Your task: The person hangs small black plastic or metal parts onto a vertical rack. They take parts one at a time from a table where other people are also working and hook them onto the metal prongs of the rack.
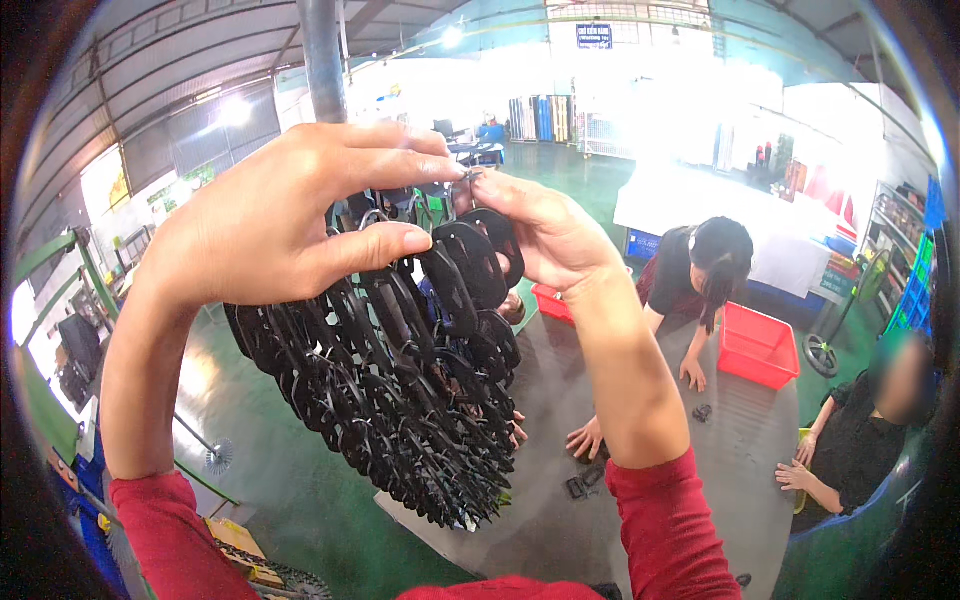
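Note:
A thick bunch of black oval ring-shaped parts [390, 390] hangs in front of me in rows on thin metal hooks. My left hand [290, 215] curls over the top of the hanging rack [425, 207], its thumb stretched across the front above the black parts. My right hand [545, 225] is closed at the upper right corner, with its thumb by the left fingertips. Fingers of that hand show behind and through a black oval ring [488, 255]. A small metal hook end [474, 174] shows between the two hands.
Below stands a grey table [545, 500] with small black parts [585, 482] on it. A person [690, 270] leans over it beside a red bin [757, 345]; another person [865, 440] sits at the right. A grey post [322, 60] rises behind the rack.

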Demonstrator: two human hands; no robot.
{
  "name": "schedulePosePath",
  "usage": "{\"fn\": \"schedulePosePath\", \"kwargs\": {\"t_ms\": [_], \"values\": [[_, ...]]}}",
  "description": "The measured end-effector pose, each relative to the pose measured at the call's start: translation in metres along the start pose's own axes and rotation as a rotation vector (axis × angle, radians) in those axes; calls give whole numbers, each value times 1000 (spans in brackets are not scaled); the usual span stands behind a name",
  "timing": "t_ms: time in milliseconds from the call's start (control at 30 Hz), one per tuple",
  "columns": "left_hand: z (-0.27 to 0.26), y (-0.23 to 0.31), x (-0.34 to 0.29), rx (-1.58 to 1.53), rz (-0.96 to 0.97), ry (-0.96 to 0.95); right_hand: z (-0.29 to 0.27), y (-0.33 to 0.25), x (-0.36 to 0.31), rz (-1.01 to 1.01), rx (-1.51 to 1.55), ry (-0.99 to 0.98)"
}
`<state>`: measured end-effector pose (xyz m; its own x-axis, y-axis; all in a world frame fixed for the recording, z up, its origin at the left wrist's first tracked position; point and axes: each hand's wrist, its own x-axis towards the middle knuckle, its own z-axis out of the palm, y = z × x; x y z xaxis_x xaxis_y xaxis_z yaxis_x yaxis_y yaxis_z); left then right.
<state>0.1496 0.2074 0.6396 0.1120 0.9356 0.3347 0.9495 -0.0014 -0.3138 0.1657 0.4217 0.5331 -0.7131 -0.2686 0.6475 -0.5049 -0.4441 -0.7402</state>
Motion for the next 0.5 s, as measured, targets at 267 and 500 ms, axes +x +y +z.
{"fn": "schedulePosePath", "kwargs": {"t_ms": [267,500], "values": [[1,0,0,-6,-17,-14,5,4,1,8,78,44],[1,-6,0,60,-16,-1,37,8,-5,-118,41,332]]}}
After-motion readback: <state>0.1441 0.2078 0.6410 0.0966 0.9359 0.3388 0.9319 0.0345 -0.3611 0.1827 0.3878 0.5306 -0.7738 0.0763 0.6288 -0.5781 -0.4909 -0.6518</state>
